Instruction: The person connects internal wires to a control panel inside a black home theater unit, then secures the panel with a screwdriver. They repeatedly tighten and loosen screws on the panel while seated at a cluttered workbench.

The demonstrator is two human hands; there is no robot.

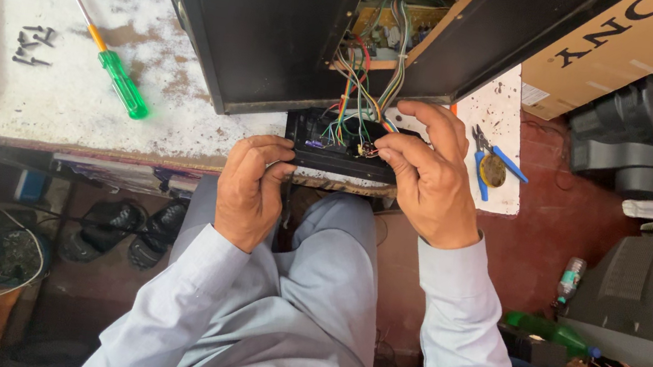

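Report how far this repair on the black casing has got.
Done: loose screws lie out beside the green screwdriver, and the black casing stands open with its coloured wires exposed. In hand: left hand and right hand grip the small black panel. Left: the panel hangs out of the casing, screws unfitted.

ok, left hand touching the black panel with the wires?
Touching. The head view shows the left hand with its fingers curled over the near edge of the black panel; the right hand grips its other end.
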